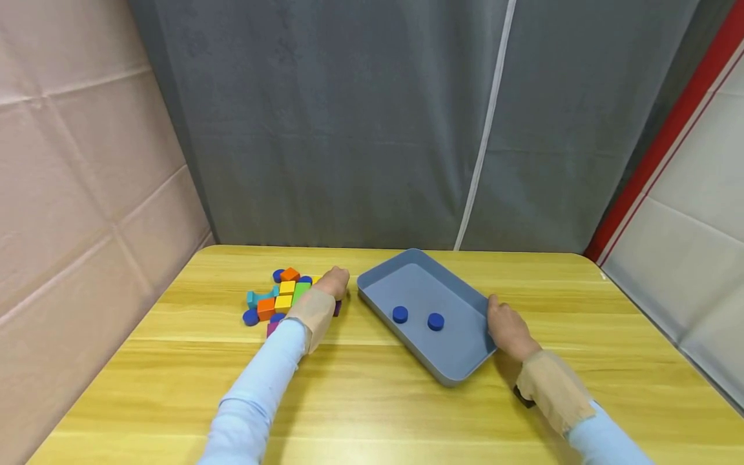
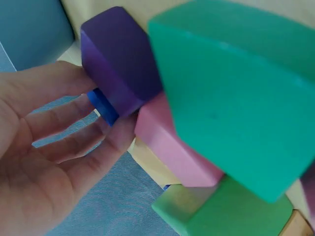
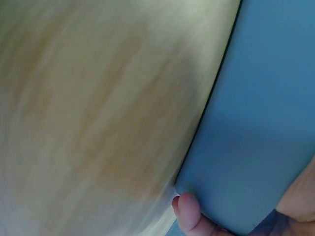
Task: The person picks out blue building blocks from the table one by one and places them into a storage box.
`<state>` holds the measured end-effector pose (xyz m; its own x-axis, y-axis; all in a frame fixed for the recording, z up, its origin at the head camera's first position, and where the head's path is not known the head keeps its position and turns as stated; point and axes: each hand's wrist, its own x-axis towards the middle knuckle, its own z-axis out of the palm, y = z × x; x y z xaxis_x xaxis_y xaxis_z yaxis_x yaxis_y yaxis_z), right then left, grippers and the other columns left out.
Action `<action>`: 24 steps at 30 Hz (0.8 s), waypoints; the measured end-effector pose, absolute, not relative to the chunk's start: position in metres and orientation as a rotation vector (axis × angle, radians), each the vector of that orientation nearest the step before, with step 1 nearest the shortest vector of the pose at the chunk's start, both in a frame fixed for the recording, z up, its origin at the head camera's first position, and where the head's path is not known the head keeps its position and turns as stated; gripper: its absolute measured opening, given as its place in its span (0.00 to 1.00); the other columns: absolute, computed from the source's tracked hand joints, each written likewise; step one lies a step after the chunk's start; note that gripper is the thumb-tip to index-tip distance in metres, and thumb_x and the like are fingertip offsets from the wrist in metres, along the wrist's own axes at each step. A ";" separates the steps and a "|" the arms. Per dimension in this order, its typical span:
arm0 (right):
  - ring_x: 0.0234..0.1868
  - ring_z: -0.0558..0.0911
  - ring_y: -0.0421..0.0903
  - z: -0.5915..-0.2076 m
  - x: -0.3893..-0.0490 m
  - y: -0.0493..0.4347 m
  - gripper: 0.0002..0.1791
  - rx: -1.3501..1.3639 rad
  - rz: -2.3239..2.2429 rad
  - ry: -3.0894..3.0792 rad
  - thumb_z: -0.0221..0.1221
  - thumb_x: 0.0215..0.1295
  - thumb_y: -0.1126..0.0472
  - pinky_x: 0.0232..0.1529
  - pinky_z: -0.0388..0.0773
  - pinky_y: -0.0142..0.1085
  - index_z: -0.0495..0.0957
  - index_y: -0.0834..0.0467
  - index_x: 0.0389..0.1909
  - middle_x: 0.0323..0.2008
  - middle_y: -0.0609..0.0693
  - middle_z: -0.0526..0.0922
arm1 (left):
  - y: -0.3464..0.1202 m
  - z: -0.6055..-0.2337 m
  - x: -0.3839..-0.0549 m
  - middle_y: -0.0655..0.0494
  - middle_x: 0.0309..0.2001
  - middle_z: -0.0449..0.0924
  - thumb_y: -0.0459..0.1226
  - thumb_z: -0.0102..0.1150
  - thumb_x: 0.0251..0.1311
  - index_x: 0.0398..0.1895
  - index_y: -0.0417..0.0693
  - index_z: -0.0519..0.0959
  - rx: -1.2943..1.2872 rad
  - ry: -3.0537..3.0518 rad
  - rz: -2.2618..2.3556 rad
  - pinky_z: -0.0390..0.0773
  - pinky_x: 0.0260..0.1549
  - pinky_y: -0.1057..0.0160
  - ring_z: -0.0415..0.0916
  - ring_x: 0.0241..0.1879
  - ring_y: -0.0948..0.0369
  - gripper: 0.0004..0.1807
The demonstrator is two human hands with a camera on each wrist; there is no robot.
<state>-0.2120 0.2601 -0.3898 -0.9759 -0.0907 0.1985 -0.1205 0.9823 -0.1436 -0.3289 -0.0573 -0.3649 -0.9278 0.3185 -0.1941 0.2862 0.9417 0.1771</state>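
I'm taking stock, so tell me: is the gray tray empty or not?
Not empty: in the head view, the gray tray has two blue discs on its mostly bare floor.

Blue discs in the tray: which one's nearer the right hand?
In the head view, the blue disc on the right. The other blue disc lies farther left in the tray, farther from the right hand.

A grey tray (image 1: 427, 281) lies aslant, two blue discs (image 1: 400, 314) inside.
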 end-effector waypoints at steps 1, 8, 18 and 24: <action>0.21 0.76 0.60 -0.390 -0.212 0.260 0.15 0.161 0.232 -2.936 0.52 0.48 0.78 0.18 0.73 0.45 0.60 0.75 0.36 0.22 0.67 0.70 | -0.057 -0.365 -0.329 0.38 0.36 0.76 0.24 0.49 0.54 0.31 0.33 0.78 0.457 2.880 0.209 0.75 0.26 0.66 0.76 0.29 0.54 0.06; 0.21 0.76 0.60 -0.389 -0.213 0.259 0.15 0.146 0.240 -2.949 0.53 0.48 0.77 0.18 0.73 0.46 0.60 0.75 0.37 0.22 0.67 0.70 | -0.057 -0.359 -0.326 0.43 0.32 0.76 0.24 0.51 0.54 0.33 0.34 0.77 0.490 2.868 0.193 0.74 0.30 0.64 0.73 0.29 0.56 0.06; 0.21 0.75 0.61 -0.389 -0.212 0.258 0.15 0.151 0.254 -2.946 0.52 0.47 0.78 0.18 0.73 0.46 0.59 0.74 0.36 0.22 0.67 0.70 | -0.062 -0.352 -0.322 0.47 0.26 0.73 0.26 0.54 0.51 0.29 0.35 0.75 0.533 2.901 0.222 0.72 0.25 0.65 0.70 0.26 0.57 0.02; 0.21 0.75 0.61 -0.389 -0.212 0.259 0.14 0.157 0.230 -2.935 0.52 0.47 0.78 0.17 0.73 0.46 0.60 0.74 0.35 0.21 0.66 0.70 | -0.062 -0.344 -0.320 0.47 0.26 0.75 0.26 0.56 0.50 0.28 0.36 0.77 0.575 2.936 0.241 0.73 0.27 0.64 0.72 0.26 0.57 0.02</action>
